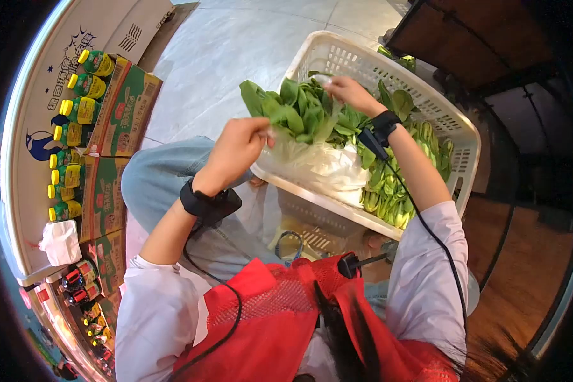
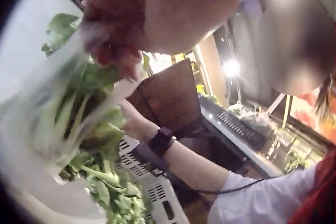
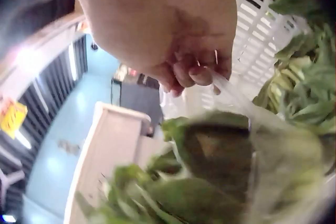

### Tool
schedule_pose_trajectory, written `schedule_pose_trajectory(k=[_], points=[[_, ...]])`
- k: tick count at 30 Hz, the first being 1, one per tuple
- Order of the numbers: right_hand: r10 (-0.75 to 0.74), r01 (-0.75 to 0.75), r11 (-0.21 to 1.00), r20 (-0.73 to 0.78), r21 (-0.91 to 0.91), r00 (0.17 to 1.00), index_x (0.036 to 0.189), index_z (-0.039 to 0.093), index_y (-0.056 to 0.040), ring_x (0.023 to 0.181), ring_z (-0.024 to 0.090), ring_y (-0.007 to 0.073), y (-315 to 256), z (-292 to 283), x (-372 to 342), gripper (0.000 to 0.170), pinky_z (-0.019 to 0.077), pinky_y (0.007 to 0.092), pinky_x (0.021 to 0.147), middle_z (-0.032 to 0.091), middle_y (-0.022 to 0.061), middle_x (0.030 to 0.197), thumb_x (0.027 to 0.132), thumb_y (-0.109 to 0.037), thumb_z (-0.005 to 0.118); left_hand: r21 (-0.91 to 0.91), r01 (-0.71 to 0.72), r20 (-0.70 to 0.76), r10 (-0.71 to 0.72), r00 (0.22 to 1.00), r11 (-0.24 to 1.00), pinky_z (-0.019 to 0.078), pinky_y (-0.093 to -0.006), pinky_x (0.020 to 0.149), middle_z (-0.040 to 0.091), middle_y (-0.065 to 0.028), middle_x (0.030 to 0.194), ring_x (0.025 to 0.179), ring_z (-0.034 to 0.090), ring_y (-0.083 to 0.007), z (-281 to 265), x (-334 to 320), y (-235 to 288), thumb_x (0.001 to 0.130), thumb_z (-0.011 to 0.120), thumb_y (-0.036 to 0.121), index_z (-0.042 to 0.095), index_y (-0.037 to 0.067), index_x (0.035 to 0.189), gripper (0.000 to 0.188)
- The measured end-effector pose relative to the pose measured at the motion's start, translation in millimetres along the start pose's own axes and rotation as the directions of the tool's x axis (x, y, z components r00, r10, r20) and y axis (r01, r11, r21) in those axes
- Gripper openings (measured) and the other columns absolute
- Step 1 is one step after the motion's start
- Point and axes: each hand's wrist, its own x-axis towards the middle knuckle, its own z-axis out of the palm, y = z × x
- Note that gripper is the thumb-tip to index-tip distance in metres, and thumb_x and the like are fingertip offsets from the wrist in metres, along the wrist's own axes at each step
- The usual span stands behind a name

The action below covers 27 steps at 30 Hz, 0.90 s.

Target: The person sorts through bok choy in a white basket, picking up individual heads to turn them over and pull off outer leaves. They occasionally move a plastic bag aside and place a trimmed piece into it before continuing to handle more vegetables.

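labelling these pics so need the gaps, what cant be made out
Floor of the white slotted plastic basket: head view, hidden by leafy greens.
Small label print on yellow-capped green bottles: head view, too small.
Lower end of the clear plastic bag: left wrist view, blurred.
Whole green leafy bunch: right wrist view, cut by bottom edge.

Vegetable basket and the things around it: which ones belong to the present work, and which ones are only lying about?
In the work, it seems:
- clear plastic bag, pinched by left hand and right hand
- leafy greens in it
- white basket of greens

Just there:
- yellow-capped bottles
- cardboard boxes
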Motion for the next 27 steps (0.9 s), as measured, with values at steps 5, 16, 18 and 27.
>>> schedule_pose_trajectory(k=[5,16,18,27], points=[[0.118,-0.122,0.977,0.036,0.177,0.992,0.081,0.058,-0.0042,0.061,0.047,0.0075,-11.5,-0.3,6.5,0.029,0.0385,0.0241,0.056,0.050,-0.0024,0.066,0.092,-0.030,0.053,0.353,-0.002,-0.105,0.041,0.994,0.936,0.0451,-0.0423,0.059,0.060,-0.0200,0.067,0.065,0.058,-0.0388,-0.8,-3.4,16.2,0.069,0.045,-0.003,0.053,-0.005,0.078,0.012],[0.079,-0.078,0.994,0.011,-0.071,0.997,0.084,0.060,0.0014,0.065,0.055,0.0144,21.4,5.1,6.6,0.025,0.0444,0.0308,0.064,0.060,0.0056,0.071,0.089,-0.023,0.057,0.621,-0.162,-0.030,0.229,0.973,0.767,0.0408,-0.0503,0.062,0.056,-0.0221,0.070,0.070,0.053,-0.0422,13.4,11.8,-5.7,0.066,0.045,-0.007,0.046,-0.001,0.087,0.021],[0.014,-0.009,0.986,-0.034,0.164,0.999,0.084,0.060,0.0008,0.067,0.057,0.0161,24.2,3.4,5.2,0.020,0.0454,0.0325,0.066,0.062,0.0084,0.072,0.087,-0.018,0.058,0.571,-0.185,0.018,0.213,0.977,0.800,0.0412,-0.0494,0.064,0.056,-0.0214,0.072,0.072,0.053,-0.0413,18.8,14.6,-10.9,0.067,0.045,-0.006,0.047,-0.001,0.086,0.020],[-0.661,0.757,0.526,0.373,-0.388,0.651,0.101,0.059,-0.0040,0.103,0.053,0.0270,-46.7,74.5,-54.0,0.027,0.0411,0.0384,0.091,0.058,0.0113,0.104,0.076,0.000,0.051,0.546,-0.290,0.093,0.287,0.953,0.786,0.0424,-0.0462,0.070,0.057,-0.0194,0.076,0.075,0.053,-0.0387,28.2,24.5,-11.8,0.070,0.046,-0.003,0.052,-0.001,0.080,0.012]])
